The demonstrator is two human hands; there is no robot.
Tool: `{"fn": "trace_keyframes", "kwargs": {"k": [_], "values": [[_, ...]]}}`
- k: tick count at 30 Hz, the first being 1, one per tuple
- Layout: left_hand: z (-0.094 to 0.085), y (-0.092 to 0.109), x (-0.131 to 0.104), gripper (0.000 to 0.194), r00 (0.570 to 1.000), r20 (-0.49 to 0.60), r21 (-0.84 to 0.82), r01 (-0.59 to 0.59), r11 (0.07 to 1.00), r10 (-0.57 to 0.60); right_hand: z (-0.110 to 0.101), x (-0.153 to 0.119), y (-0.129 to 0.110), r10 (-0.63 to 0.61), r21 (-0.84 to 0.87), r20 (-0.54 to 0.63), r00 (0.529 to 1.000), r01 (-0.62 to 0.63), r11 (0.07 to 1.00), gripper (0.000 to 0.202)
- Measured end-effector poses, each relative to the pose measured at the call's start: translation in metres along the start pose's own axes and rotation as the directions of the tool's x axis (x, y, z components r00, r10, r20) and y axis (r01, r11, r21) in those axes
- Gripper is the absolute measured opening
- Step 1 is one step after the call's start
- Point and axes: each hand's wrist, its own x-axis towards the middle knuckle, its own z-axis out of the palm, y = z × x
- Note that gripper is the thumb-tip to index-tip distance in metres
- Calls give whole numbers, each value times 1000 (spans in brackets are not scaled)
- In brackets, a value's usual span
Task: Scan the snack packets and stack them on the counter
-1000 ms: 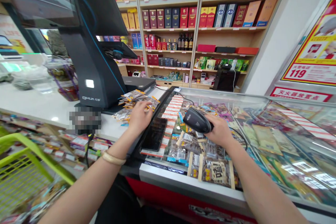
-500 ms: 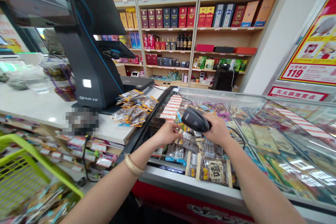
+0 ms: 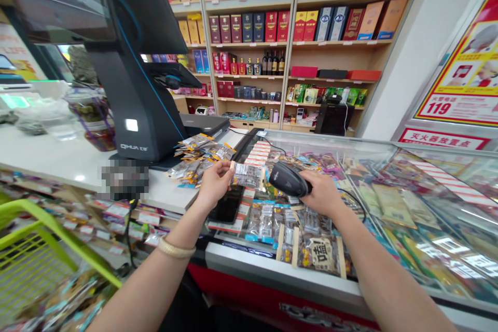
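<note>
My left hand (image 3: 215,182) pinches the left edge of a small clear snack packet (image 3: 248,175) with a printed label, held up above the glass top. My right hand (image 3: 322,192) is wrapped round the handle of a black barcode scanner (image 3: 288,179), its head pointing left toward the packet. Beneath the hands, more snack packets (image 3: 266,220) lie in rows on the glass-topped freezer, one near the front with a large printed character (image 3: 319,254). A black phone (image 3: 227,205) lies below my left hand. Left of that hand, a pile of similar packets (image 3: 202,153) covers the counter's corner.
A black checkout terminal (image 3: 134,88) stands on the white counter (image 3: 70,161) at left. A green basket (image 3: 35,238) with packets sits at lower left. The scanner's cable (image 3: 356,202) runs behind my right wrist. Shelves of boxes (image 3: 252,26) line the back.
My left hand has moved left and up, carrying the packet from over the rows to beside the pile, uncovering the phone. The scanner in my right hand has stayed nearly still.
</note>
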Motion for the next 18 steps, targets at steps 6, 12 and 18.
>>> {"fn": "trace_keyframes", "kwargs": {"k": [6,12,18], "values": [[1,-2,-2,29,1000,-4,-14,-10,1000,10,0,0,2,20,-5,36,999,-19,1000,23],[-14,0,-4,45,990,-139,-77,-42,996,31,1,-2,4,16,-3,-8,1000,-16,1000,27],[-66,-8,12,34,872,-488,9,-27,1000,28,2,-3,3,0,5,-11,1000,0,1000,27]]}}
